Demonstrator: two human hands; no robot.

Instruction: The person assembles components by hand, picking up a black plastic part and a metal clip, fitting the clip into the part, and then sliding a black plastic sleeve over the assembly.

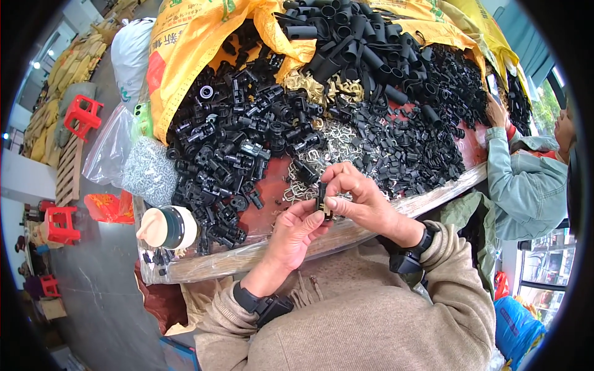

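In front of me, above the table's near edge, both hands close on one small black plastic part (321, 195) with a pale brass-coloured piece at its lower end. My left hand (293, 234) pinches it from below and the left. From the right, my right hand (366, 203) has thumb and fingers against it. Just beyond lie bent silver wire clips (337, 143) in a loose heap. Black moulded assemblies (213, 145) are piled to the left, and small black pieces (405, 154) to the right. Fingers cover part of what I hold.
A lidded cup (167, 227) stands at the table's left corner, by a bag of small silver parts (150, 170). Black tubes (352, 43) and brass-coloured pieces (306, 86) spill from yellow sacks (185, 46). At right, another person's sleeve (526, 188) reaches to the table. Red stools (83, 116) stand left.
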